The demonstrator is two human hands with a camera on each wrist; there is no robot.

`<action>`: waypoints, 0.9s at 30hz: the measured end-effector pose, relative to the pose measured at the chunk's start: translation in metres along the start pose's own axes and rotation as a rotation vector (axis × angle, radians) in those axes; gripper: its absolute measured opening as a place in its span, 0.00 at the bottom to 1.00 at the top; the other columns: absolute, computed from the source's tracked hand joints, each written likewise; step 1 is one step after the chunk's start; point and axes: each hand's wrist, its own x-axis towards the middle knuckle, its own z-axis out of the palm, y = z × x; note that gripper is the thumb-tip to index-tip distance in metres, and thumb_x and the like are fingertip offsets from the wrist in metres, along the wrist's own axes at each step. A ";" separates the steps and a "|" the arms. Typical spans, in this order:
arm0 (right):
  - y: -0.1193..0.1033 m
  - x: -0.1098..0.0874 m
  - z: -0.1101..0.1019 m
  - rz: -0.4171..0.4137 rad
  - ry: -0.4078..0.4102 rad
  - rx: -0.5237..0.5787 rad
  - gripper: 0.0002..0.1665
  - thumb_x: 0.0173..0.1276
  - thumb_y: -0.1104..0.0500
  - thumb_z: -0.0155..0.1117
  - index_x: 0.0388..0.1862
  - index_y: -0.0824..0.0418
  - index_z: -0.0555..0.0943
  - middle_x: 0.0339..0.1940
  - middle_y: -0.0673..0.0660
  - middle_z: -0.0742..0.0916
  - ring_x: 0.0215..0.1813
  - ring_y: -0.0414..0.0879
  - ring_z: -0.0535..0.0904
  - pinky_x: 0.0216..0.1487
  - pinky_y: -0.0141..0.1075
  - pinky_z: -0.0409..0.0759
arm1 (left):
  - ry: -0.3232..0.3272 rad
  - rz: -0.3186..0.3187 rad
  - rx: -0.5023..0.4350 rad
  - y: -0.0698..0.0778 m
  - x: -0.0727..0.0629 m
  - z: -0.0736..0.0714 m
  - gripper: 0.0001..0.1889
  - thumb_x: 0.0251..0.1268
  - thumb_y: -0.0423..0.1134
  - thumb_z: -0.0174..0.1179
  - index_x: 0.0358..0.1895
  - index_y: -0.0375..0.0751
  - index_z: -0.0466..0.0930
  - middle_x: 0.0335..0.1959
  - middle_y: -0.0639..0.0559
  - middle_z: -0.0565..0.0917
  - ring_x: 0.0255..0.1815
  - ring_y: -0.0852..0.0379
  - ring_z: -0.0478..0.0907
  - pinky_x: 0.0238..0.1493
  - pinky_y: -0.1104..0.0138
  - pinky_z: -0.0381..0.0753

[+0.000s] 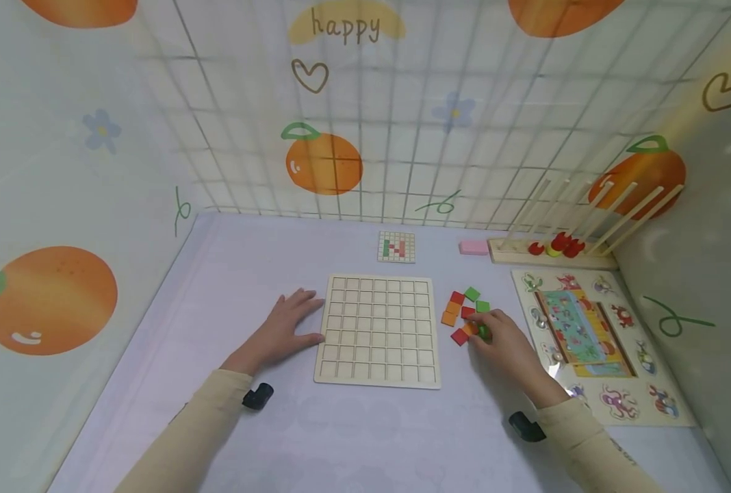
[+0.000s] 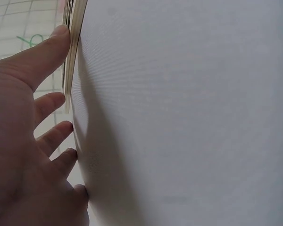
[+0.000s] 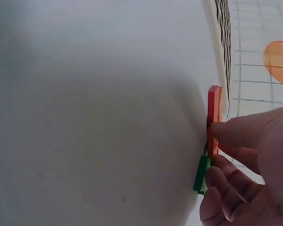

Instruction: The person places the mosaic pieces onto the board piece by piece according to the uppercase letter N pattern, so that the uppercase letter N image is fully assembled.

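A square wooden grid board (image 1: 378,332) lies flat on the table, its cells bare. At its left edge my left hand (image 1: 285,325) rests with fingers spread; the thumb (image 2: 61,37) meets the board's side in the left wrist view. Right of the board lies a loose group of small square tiles, including a red tile (image 1: 460,336), an orange tile (image 1: 448,318) and a green tile (image 1: 472,294). My right hand (image 1: 504,342) reaches into them, thumb and forefinger pinching an orange tile (image 1: 470,329). A green tile (image 3: 202,173) sits under its other fingers.
Behind the board lies a small pattern card (image 1: 396,247) with coloured squares. A pink block (image 1: 473,247) and a wooden peg rack (image 1: 550,253) with red and yellow pieces stand at the back right. An illustrated puzzle board (image 1: 618,400) lies along the right side.
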 end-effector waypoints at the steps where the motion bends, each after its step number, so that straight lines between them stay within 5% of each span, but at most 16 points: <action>1: 0.000 0.000 0.001 0.000 -0.002 0.000 0.24 0.68 0.59 0.71 0.62 0.59 0.82 0.53 0.61 0.80 0.49 0.54 0.74 0.52 0.48 0.80 | -0.004 -0.001 0.005 0.000 0.000 0.000 0.42 0.65 0.61 0.67 0.77 0.48 0.66 0.80 0.44 0.60 0.83 0.42 0.46 0.81 0.45 0.37; 27: -0.005 0.005 0.003 0.041 -0.026 0.021 0.25 0.67 0.61 0.72 0.62 0.60 0.81 0.52 0.61 0.80 0.47 0.53 0.74 0.48 0.44 0.81 | -0.068 -0.016 0.049 -0.002 0.001 0.001 0.43 0.67 0.64 0.61 0.81 0.54 0.57 0.84 0.47 0.49 0.84 0.43 0.38 0.81 0.45 0.32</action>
